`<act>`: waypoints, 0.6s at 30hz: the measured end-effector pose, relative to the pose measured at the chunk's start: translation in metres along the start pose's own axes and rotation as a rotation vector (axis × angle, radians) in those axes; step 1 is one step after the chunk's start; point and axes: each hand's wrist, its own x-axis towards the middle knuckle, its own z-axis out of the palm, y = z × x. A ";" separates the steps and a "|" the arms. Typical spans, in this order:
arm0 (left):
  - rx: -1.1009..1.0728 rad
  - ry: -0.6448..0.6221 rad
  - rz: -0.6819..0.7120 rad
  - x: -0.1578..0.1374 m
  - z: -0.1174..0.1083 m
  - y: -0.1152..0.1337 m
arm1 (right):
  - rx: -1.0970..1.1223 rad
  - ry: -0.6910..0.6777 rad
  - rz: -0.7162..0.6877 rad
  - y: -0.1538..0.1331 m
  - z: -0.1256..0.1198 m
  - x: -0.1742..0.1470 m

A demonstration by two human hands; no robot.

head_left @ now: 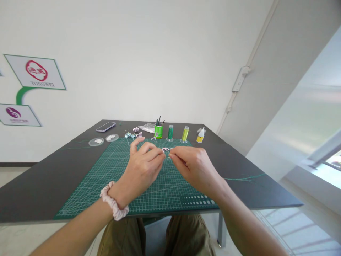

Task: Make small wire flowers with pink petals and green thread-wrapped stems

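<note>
Over the green cutting mat (pixel 106 181), my left hand (pixel 145 160) pinches thumb and forefinger together, its other fingers raised. My right hand (pixel 193 165) pinches too, its fingertips almost meeting those of the left. What lies between the fingertips is too small to make out. Small white-and-purple flower pieces (pixel 165 149) show just past the fingertips; I cannot tell whether they are held or lie on the mat. Behind my left hand lie blue flowers (pixel 129 135) on thin stems and pinkish-purple flowers (pixel 136 129).
Along the back stand a green can (pixel 158 131) of tools, a dark green thread spool (pixel 170 132), a yellow-green thread spool (pixel 184 134) and a glue bottle (pixel 200 136). At left are a phone (pixel 106 126) and two shallow dishes (pixel 96 142). Green threads (pixel 243 178) lie at right.
</note>
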 end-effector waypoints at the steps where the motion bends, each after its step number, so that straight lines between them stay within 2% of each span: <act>1: -0.007 -0.004 0.004 0.000 -0.001 0.000 | 0.008 -0.020 -0.004 0.001 -0.003 0.003; 6: -0.053 -0.027 0.006 -0.002 -0.003 0.000 | 0.109 -0.133 0.010 0.010 -0.012 0.018; 10: -0.094 -0.032 -0.004 -0.003 -0.004 -0.001 | 0.279 -0.231 0.067 0.021 -0.013 0.027; 18: -0.155 -0.012 -0.030 -0.003 -0.004 0.000 | 0.738 -0.357 0.133 0.044 0.009 0.030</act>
